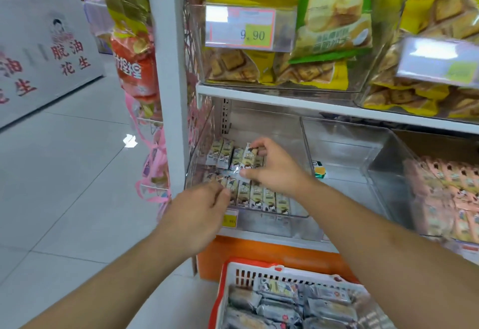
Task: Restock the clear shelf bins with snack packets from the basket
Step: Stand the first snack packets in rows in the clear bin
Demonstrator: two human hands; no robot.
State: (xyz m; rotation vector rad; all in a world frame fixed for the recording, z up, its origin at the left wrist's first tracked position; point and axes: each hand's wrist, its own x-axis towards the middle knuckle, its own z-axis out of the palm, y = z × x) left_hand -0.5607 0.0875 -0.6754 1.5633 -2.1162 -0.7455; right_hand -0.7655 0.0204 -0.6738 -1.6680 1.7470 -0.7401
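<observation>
A clear shelf bin point(199, 144) on the lower shelf holds two rows of small cream snack packets point(269, 199). My right hand point(272, 170) reaches into the bin and pinches one packet point(248, 157) between thumb and fingers, over the back row. At the bin's front left corner my left hand point(199, 212) has its fingers curled on the packets in the front row. Below, a red and white basket point(233, 271) is full of grey snack packets point(282, 305).
To the right stand an almost bare clear bin point(344, 152) and a bin of pink packets point(445, 193). The upper shelf point(285, 97) carries bins of yellow and green snack bags. A white upright post point(168, 69) and hanging goods border the aisle floor point(64, 173) on the left.
</observation>
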